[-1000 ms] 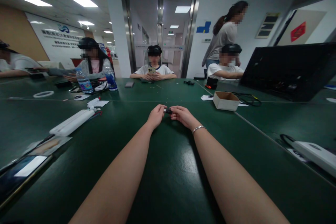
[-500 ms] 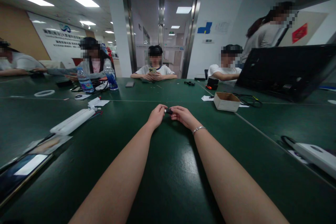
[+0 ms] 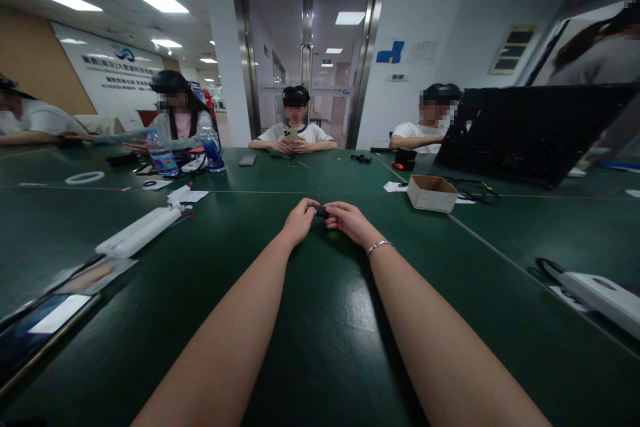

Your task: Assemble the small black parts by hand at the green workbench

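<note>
A small black stick [image 3: 321, 212], too small to name surely, is held level just above or on the green table [image 3: 320, 320]. My left hand [image 3: 301, 220] pinches its left end between thumb and fingers. At the other end, my right hand [image 3: 349, 221] has its thumb and forefinger closed on the stick, with the remaining fingers curled below. A silver bracelet [image 3: 381, 246] circles my right wrist. The fingers hide both ends of the stick.
An open cardboard box [image 3: 433, 197] stands to the right, near a large black screen [image 3: 530, 137]. Leftward lie a white power strip [image 3: 140, 232] and a phone [image 3: 47, 333]. Bottles [image 3: 163, 157] stand farther back. Several people sit around the table; another stands behind the screen.
A shiny metal bit at the stick's left end no longer shows; my hands are almost still. The large screen has tilted and shifted left, and the standing person has moved right.
</note>
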### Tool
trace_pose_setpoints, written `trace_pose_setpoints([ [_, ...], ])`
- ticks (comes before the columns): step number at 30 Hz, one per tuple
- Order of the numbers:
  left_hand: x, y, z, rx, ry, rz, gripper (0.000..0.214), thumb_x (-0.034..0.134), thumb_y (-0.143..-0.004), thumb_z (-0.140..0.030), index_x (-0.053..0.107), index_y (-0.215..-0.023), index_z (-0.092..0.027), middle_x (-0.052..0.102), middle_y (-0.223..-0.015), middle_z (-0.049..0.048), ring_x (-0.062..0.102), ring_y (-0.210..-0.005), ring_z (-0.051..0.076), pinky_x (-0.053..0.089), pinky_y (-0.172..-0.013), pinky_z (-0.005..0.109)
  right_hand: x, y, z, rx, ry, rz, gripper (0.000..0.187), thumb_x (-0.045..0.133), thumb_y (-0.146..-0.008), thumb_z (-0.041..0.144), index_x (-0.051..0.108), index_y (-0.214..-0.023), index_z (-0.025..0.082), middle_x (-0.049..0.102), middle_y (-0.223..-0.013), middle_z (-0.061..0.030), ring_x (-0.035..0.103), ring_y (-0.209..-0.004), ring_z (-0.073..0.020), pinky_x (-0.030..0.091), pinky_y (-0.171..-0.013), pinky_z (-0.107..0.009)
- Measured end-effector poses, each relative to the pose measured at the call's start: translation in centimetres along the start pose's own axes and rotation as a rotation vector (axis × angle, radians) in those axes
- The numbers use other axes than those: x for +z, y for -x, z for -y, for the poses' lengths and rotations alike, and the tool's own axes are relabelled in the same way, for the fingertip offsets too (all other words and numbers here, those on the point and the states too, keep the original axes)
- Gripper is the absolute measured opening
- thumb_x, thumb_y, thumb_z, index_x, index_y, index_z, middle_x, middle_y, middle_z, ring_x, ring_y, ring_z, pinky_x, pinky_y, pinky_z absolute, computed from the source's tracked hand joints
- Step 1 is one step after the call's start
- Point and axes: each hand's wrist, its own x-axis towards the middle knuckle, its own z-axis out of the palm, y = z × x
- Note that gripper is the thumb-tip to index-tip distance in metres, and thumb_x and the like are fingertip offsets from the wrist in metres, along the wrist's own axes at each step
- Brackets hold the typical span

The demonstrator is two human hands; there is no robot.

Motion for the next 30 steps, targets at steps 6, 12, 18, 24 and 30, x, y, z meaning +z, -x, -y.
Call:
trace_pose_setpoints([
  [6, 0.04, -0.05, 0.33, -0.035, -0.004, 0.017, 0.023, 0.042, -0.086, -0.031, 0.058, -0.097, -0.019, 0.056, -0.071, 0.0006, 0.051, -0.062, 0.013, 0.039, -0.058, 0.023, -0.06, -0.10, -0.17, -0.009, 0.017, 0.006, 0.005, 0.067, -0.079, 0.010, 0.064, -0.082, 0.011, 0.061, -0.064, -0.0031, 0.058, -0.051, -0.0099, 0.053, -0.050, -0.018],
  [12, 0.03, -0.41, 0.90, -0.003, -0.079, -0.012, 0.023, 0.047, -0.080, -0.023, 0.060, -0.099, -0.021, 0.059, -0.079, 0.0014, 0.052, -0.069, 0.014, 0.040, -0.062, 0.024, -0.13, -0.20, -0.19, -0.009, 0.030, -0.003, 0.006, 0.068, -0.078, 0.008, 0.065, -0.082, 0.012, 0.060, -0.062, -0.0023, 0.058, -0.051, -0.0098, 0.053, -0.050, -0.018],
  [18, 0.08, -0.55, 0.67, -0.075, -0.021, 0.015, 0.024, 0.044, -0.079, -0.021, 0.062, -0.094, -0.020, 0.057, -0.070, 0.0006, 0.051, -0.062, 0.013, 0.037, -0.055, 0.022, -0.15, -0.19, -0.22, -0.011, 0.034, 0.000, 0.004, 0.064, -0.081, 0.007, 0.065, -0.083, 0.011, 0.062, -0.065, -0.0040, 0.058, -0.052, -0.0095, 0.053, -0.050, -0.017],
  [24, 0.03, -0.38, 0.59, -0.021, -0.023, 0.033, 0.026, 0.039, -0.086, -0.025, 0.062, -0.093, -0.018, 0.054, -0.062, 0.0004, 0.049, -0.057, 0.013, 0.037, -0.055, 0.023, -0.18, -0.04, -0.09, -0.006, 0.055, 0.019, 0.015, 0.063, -0.078, 0.002, 0.062, -0.089, 0.012, 0.063, -0.069, -0.0035, 0.060, -0.053, -0.0098, 0.054, -0.053, -0.018],
  [30, 0.06, -0.44, 0.86, 0.011, -0.016, 0.002, 0.026, 0.039, -0.088, -0.027, 0.062, -0.096, -0.018, 0.058, -0.073, 0.0022, 0.049, -0.061, 0.012, 0.040, -0.061, 0.024, 0.25, -0.31, 0.06, 0.031, 0.141, 0.053, 0.023, 0.061, -0.082, 0.009, 0.053, -0.103, 0.015, 0.063, -0.073, -0.0031, 0.063, -0.056, -0.0128, 0.054, -0.051, -0.020],
])
